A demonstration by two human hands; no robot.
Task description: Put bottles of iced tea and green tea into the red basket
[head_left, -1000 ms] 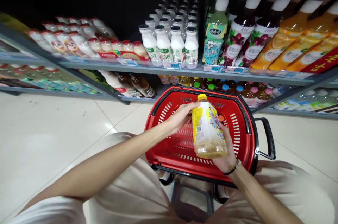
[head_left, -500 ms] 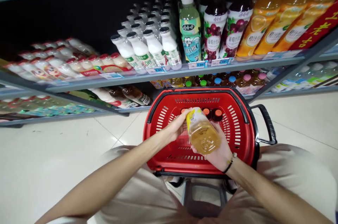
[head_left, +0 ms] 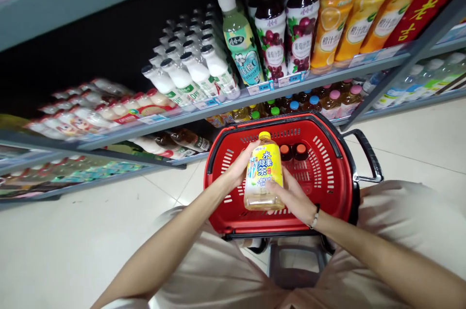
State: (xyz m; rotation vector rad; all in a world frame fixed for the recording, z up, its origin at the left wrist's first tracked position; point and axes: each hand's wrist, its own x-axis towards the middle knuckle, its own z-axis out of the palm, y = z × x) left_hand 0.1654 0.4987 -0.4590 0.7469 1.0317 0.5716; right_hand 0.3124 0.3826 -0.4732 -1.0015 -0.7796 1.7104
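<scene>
A yellow-capped tea bottle (head_left: 262,178) with a yellow label is held upright over a red shopping basket (head_left: 327,183), its label facing me. My left hand (head_left: 238,168) grips its left side near the shoulder. My right hand (head_left: 293,197) wraps the lower right side and base. Two orange-capped bottles (head_left: 293,152) stand inside the basket just behind the held bottle.
Grey store shelves (head_left: 225,105) run across the back, stocked with white milk-drink bottles (head_left: 189,76), purple grape juice (head_left: 287,37) and orange juice bottles (head_left: 345,18). The basket's black handle (head_left: 369,156) sticks out to the right. Pale tiled floor (head_left: 73,241) lies to the left.
The bottle was tipped with its base toward me, then turned upright with its front label facing me. Both hands stayed on it. My view swung left and tilted.
</scene>
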